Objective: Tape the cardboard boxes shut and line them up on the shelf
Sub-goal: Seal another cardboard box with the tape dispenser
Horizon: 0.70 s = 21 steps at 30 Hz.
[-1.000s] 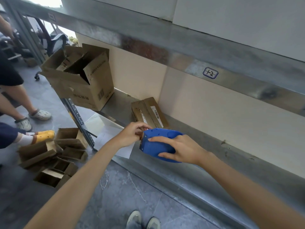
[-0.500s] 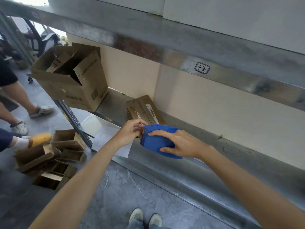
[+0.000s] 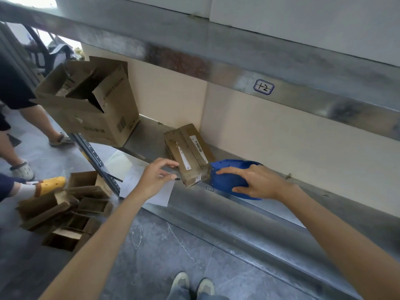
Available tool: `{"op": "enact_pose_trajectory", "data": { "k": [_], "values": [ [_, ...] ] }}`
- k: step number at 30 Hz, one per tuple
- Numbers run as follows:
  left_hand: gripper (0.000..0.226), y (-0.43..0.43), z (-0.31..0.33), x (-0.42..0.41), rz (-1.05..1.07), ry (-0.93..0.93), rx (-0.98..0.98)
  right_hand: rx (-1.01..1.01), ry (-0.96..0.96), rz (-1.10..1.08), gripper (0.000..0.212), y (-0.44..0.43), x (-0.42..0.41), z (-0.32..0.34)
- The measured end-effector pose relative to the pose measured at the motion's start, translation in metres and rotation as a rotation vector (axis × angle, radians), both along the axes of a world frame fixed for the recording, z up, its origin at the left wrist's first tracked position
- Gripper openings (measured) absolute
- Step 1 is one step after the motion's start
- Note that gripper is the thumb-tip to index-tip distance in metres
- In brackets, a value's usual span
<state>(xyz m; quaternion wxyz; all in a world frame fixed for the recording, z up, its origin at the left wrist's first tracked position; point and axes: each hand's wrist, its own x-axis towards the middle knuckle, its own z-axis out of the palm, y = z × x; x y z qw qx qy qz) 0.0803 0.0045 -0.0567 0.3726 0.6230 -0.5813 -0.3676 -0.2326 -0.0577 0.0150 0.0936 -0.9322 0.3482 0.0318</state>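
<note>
A small brown cardboard box (image 3: pixel 188 150) with white labels lies on the metal shelf (image 3: pixel 249 215), one end toward me. Shiny clear tape covers its near end. My left hand (image 3: pixel 154 177) holds the box's near left corner between forefinger and thumb. My right hand (image 3: pixel 258 182) grips a blue tape dispenser (image 3: pixel 227 180), fingers spread over its top and thumb under it. The dispenser's nose touches the box's near right corner.
A large open cardboard box (image 3: pixel 91 113) stands at the shelf's left end. Several open small boxes (image 3: pixel 65 211) lie on the floor at left, by other people's feet (image 3: pixel 45 185). A white paper (image 3: pixel 160 194) hangs over the shelf edge. The upper shelf beam (image 3: pixel 238 68) runs overhead.
The dispenser moved right, from in front of the small box to its right corner. My left hand left the dispenser's nose and now holds the box's left corner.
</note>
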Motion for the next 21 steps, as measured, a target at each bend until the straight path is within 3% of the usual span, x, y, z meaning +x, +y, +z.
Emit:
{"op": "enact_pose_trajectory", "data": {
  "k": [5, 21],
  "values": [
    [0.043, 0.001, -0.014, -0.006, 0.003, -0.042, -0.071, 0.036, 0.010, -0.004, 0.058, -0.007, 0.001, -0.003],
    [0.041, -0.005, -0.053, -0.020, 0.012, -0.152, -0.204, 0.051, 0.075, -0.020, 0.057, -0.012, 0.000, -0.013]
  ]
}}
